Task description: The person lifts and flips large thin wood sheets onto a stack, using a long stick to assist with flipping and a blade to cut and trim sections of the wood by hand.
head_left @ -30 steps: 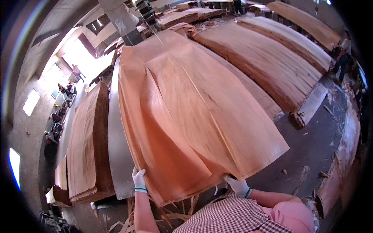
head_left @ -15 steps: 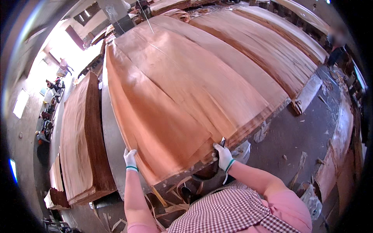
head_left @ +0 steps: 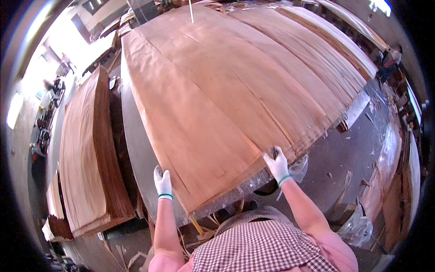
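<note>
A wide tan wood veneer sheet [head_left: 199, 113] lies mostly flat on top of a broad stack, its near corner pointing toward me. At its left edge is my left hand [head_left: 163, 183], in a white glove with a green cuff. Thumb and fingers are apart there, the thumb close to the edge. My right hand [head_left: 278, 165], gloved alike, is closed around a small dark tool [head_left: 273, 152] whose exact kind is unclear. Its thumb side touches the near edge of the sheet, beside a seam between veneers.
A tall veneer stack [head_left: 84, 154] stands to the left, past a grey strip [head_left: 133, 122]. More layered veneers [head_left: 299, 54] spread to the right. Scraps and a clear plastic bag [head_left: 355, 229] lie on the floor. A person [head_left: 390, 63] stands far right.
The sheet's raised, rippled left part has settled flatter. My hands have moved slightly apart, the right one up and to the right. The left fingers have opened from the edge.
</note>
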A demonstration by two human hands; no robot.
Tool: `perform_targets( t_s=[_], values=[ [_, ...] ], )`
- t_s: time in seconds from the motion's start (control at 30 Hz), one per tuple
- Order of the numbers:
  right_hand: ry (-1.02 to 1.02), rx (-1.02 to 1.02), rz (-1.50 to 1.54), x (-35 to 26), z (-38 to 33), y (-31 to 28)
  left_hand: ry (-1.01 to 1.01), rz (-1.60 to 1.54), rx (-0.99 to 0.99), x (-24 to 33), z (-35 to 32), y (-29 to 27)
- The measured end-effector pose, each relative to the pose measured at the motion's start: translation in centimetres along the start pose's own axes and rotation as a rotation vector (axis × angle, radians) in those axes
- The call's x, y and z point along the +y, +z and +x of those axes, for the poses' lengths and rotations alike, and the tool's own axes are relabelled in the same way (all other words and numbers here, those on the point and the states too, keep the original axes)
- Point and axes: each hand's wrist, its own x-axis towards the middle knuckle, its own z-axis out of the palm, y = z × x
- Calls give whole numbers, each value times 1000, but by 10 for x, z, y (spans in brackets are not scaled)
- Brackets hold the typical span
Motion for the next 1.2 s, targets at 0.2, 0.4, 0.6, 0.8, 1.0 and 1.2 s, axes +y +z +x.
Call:
perform_targets(
  t_s=[0.2, 0.4, 0.6, 0.8, 1.0, 1.2],
  values=[
    [109, -637, -287, -23, 45, 37, 481, 710, -318, 54, -109, 59],
    [-32, -586, -205, -114, 23, 64, 264, 906, -564, 82, -155, 105],
    [-103, -399, -300, -63, 27, 16, 336, 775, -581, 67, -151, 79],
    [-206, -433, -338, -71, -1, 51, 448, 621, -565, 50, -151, 46],
    [68, -578, -675, -70, 8, 77, 333, 515, -523, 45, -140, -7],
    [-495, -766, -119, -250, -91, 114, 77, -295, -596, 72, -122, -10]
  ],
)
